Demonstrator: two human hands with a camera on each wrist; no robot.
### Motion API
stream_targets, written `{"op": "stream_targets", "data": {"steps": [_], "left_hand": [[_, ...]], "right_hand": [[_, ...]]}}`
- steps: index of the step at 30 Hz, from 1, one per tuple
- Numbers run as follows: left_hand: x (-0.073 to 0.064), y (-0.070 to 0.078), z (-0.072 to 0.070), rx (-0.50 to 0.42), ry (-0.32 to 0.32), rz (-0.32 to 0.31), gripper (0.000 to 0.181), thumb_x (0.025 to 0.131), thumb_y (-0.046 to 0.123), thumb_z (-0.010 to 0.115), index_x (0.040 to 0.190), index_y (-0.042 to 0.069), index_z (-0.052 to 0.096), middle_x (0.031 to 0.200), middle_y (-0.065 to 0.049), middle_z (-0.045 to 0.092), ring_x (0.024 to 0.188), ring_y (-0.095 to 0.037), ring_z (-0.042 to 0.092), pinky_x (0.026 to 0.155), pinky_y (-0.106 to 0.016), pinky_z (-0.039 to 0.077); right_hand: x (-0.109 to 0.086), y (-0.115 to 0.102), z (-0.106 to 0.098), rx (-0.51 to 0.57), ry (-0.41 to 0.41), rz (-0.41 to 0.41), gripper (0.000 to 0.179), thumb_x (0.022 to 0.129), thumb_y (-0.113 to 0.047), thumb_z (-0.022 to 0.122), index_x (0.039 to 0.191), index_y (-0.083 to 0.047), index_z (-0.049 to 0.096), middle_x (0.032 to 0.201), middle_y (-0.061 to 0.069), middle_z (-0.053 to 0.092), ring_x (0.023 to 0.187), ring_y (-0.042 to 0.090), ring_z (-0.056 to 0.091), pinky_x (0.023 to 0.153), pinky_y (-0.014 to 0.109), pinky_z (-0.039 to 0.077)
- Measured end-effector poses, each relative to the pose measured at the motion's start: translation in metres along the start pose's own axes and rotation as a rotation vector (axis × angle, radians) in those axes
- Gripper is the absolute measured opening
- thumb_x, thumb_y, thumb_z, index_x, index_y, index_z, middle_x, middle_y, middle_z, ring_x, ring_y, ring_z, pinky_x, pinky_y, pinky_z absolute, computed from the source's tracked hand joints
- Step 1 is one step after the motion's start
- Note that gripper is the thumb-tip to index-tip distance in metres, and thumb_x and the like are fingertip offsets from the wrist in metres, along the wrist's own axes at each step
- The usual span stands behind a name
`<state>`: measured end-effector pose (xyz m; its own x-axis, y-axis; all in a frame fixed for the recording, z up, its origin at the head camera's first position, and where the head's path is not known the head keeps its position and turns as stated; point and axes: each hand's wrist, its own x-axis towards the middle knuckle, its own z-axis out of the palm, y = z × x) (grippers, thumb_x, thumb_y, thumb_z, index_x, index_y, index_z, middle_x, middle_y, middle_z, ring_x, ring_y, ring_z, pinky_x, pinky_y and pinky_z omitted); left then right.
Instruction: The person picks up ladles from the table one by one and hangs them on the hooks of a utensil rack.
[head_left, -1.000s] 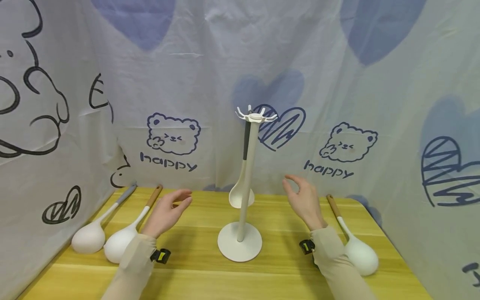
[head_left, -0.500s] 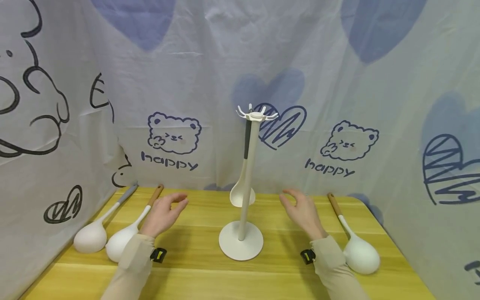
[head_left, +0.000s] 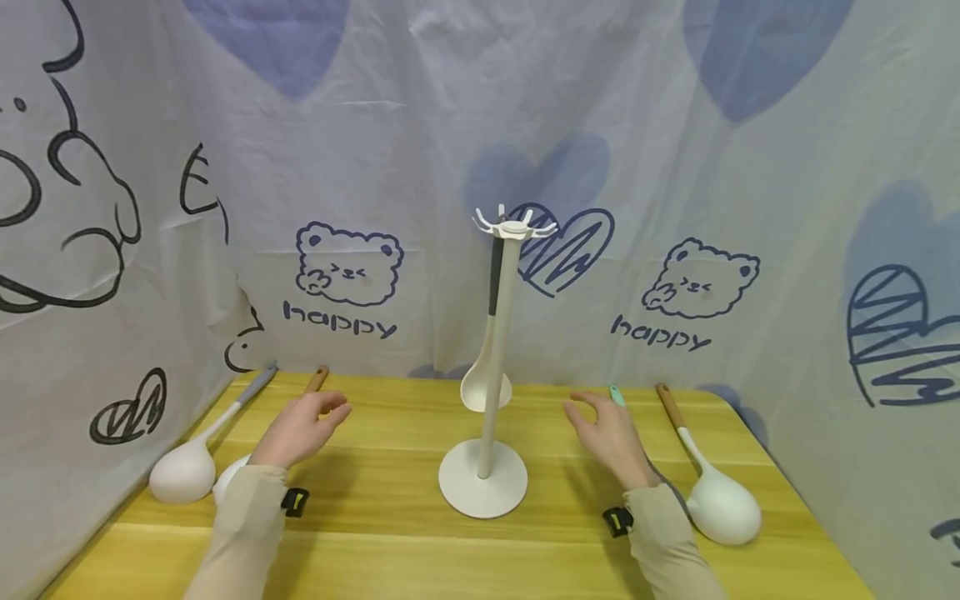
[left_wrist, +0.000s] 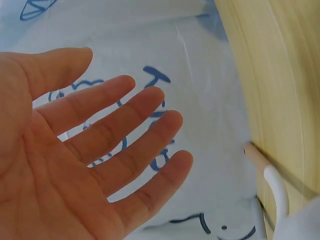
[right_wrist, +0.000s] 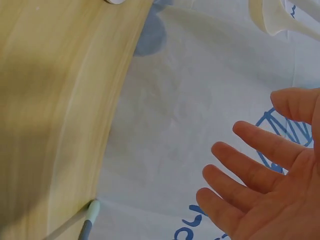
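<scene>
My left hand [head_left: 300,429] hovers with relaxed fingers over a white ladle with a wooden handle [head_left: 317,380], hiding much of it. In the left wrist view the fingers [left_wrist: 125,135] are spread and hold nothing. Farther left lies a white ladle with a grey handle [head_left: 182,473]. My right hand [head_left: 611,442] is held above the table, fingers loose and nothing in them. Behind it shows the mint-green handle tip of a utensil [head_left: 617,395], the rest mostly hidden by my hand and sleeve. Another wooden-handled white ladle [head_left: 723,507] lies to its right.
A white utensil stand [head_left: 483,481] with a ring of hooks rises in the middle of the wooden table [head_left: 390,558]. From it hangs a white spoon-like utensil with a dark handle [head_left: 477,383]. A printed cloth [head_left: 450,108] encloses the back and sides.
My left hand has moved left and slightly down, covering more of the wooden-handled ladle. My right hand has shifted slightly, and the mint-green handle tip now shows behind it.
</scene>
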<state>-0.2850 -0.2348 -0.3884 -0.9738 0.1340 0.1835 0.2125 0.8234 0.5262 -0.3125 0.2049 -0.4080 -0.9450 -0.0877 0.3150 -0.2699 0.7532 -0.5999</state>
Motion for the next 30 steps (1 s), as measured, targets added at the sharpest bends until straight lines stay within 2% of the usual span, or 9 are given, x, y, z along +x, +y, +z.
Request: {"op": "stream_targets", "data": {"steps": [5, 8, 10, 12, 18, 21, 24, 28, 30], "left_hand": [[-0.003, -0.010, -0.005, 0.036, -0.001, -0.029, 0.043, 0.104, 0.029, 0.047, 0.131, -0.003, 0.058, 0.130, -0.025, 0.060, 0.117, -0.044, 0.057, 0.096, -0.059, 0.047], [-0.005, -0.018, -0.010, 0.053, 0.001, -0.049, 0.036, 0.105, 0.020, 0.044, 0.125, -0.005, 0.060, 0.102, -0.023, 0.067, 0.087, -0.037, 0.063, 0.075, -0.048, 0.053], [-0.006, -0.022, -0.013, 0.056, 0.002, -0.062, 0.031, 0.104, 0.016, 0.043, 0.116, -0.005, 0.062, 0.082, -0.016, 0.062, 0.067, -0.027, 0.057, 0.060, -0.039, 0.048], [-0.007, -0.026, -0.016, 0.063, 0.005, -0.074, 0.028, 0.104, 0.014, 0.044, 0.112, -0.005, 0.063, 0.074, -0.012, 0.056, 0.061, -0.021, 0.048, 0.055, -0.034, 0.040], [-0.009, -0.035, -0.022, 0.102, 0.016, -0.068, 0.031, 0.101, 0.010, 0.047, 0.121, -0.008, 0.061, 0.100, -0.021, 0.067, 0.072, -0.022, 0.054, 0.061, -0.037, 0.045], [-0.010, -0.037, -0.022, 0.114, 0.025, -0.063, 0.032, 0.100, 0.007, 0.045, 0.123, -0.008, 0.061, 0.108, -0.026, 0.066, 0.072, -0.023, 0.052, 0.062, -0.037, 0.045], [-0.011, -0.040, -0.023, 0.128, 0.041, -0.062, 0.032, 0.099, 0.007, 0.046, 0.122, -0.008, 0.062, 0.118, -0.030, 0.064, 0.083, -0.031, 0.061, 0.072, -0.045, 0.051], [-0.011, -0.047, -0.023, 0.126, 0.026, -0.078, 0.029, 0.099, 0.011, 0.050, 0.118, -0.007, 0.063, 0.115, -0.029, 0.065, 0.098, -0.041, 0.064, 0.080, -0.053, 0.052], [-0.011, -0.051, -0.023, 0.121, 0.013, -0.092, 0.028, 0.098, 0.012, 0.053, 0.115, -0.007, 0.064, 0.111, -0.028, 0.066, 0.096, -0.041, 0.064, 0.078, -0.052, 0.053]], "right_hand": [[-0.004, 0.004, 0.002, -0.019, -0.040, 0.015, 0.043, 0.100, -0.036, 0.054, 0.132, -0.007, 0.061, 0.135, 0.015, 0.061, 0.127, 0.037, 0.054, 0.105, 0.054, 0.044], [-0.006, 0.005, 0.005, -0.027, -0.048, 0.004, 0.043, 0.100, -0.035, 0.054, 0.132, -0.006, 0.060, 0.134, 0.015, 0.061, 0.126, 0.037, 0.055, 0.104, 0.054, 0.045], [-0.007, 0.005, 0.006, -0.045, -0.048, -0.004, 0.044, 0.100, -0.035, 0.055, 0.133, -0.006, 0.060, 0.134, 0.015, 0.061, 0.125, 0.036, 0.056, 0.104, 0.053, 0.045], [-0.008, 0.005, 0.007, -0.074, -0.041, -0.016, 0.044, 0.100, -0.034, 0.055, 0.133, -0.006, 0.060, 0.134, 0.015, 0.061, 0.125, 0.035, 0.056, 0.103, 0.053, 0.046], [-0.012, 0.004, 0.005, -0.141, -0.057, -0.020, 0.047, 0.099, -0.033, 0.056, 0.135, -0.004, 0.057, 0.137, 0.018, 0.059, 0.127, 0.038, 0.054, 0.106, 0.055, 0.043], [-0.014, 0.002, 0.005, -0.146, -0.106, -0.021, 0.046, 0.099, -0.031, 0.057, 0.134, -0.001, 0.057, 0.137, 0.021, 0.057, 0.128, 0.041, 0.052, 0.107, 0.056, 0.041], [-0.017, 0.002, 0.005, -0.143, -0.136, -0.034, 0.045, 0.098, -0.028, 0.059, 0.133, 0.000, 0.058, 0.136, 0.022, 0.057, 0.127, 0.042, 0.051, 0.106, 0.056, 0.041], [-0.018, 0.003, 0.006, -0.148, -0.142, -0.037, 0.044, 0.098, -0.029, 0.059, 0.132, -0.001, 0.059, 0.136, 0.021, 0.057, 0.127, 0.041, 0.051, 0.106, 0.056, 0.042], [-0.018, 0.005, 0.006, -0.145, -0.150, -0.033, 0.044, 0.098, -0.029, 0.059, 0.132, -0.001, 0.059, 0.136, 0.021, 0.057, 0.128, 0.041, 0.051, 0.106, 0.056, 0.041]]}}
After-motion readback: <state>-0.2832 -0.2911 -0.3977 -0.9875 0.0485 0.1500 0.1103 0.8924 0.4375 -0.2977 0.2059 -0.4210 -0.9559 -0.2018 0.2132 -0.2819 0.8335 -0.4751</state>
